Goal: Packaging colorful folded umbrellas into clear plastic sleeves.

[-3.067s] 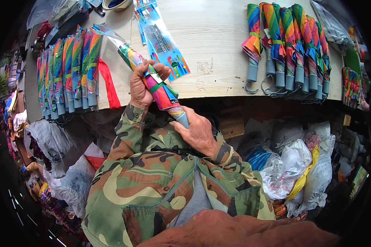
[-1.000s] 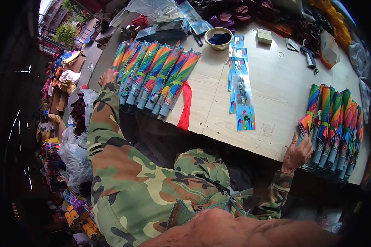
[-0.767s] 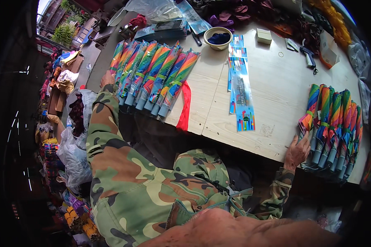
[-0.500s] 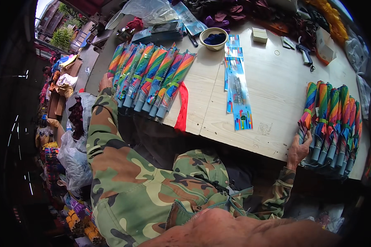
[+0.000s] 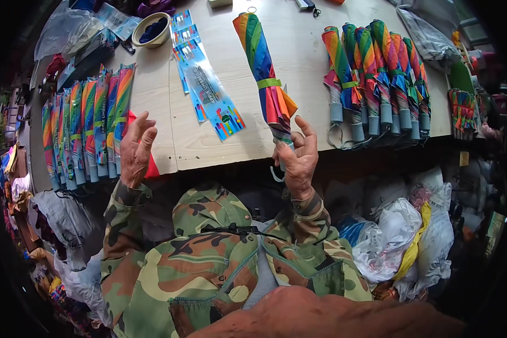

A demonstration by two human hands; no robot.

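Observation:
My right hand (image 5: 299, 160) grips a folded rainbow umbrella (image 5: 258, 62) by its lower end, with the thumb and some fingers round it. A green strap ties the umbrella, and a cord loop hangs below its handle. My left hand (image 5: 135, 151) is raised near the table's front edge, fingers apart and holding nothing. Behind it lies a red strip (image 5: 152, 168), partly hidden. To its left, several rainbow umbrellas in printed plastic sleeves (image 5: 87, 129) lie in a row. Flat blue printed sleeves (image 5: 205, 84) overlap in a strip between the two hands.
More unsleeved rainbow umbrellas (image 5: 366, 73) with grey handles lie side by side on the right of the table (image 5: 152, 107). A cream bowl (image 5: 164, 40) with dark blue contents stands at the back. Plastic bags (image 5: 388, 234) are heaped below the table's right side.
My right hand has taken an umbrella from the right-hand group and brought it toward the middle. My left hand has left the sleeved umbrellas and moved right. The view has turned rightward.

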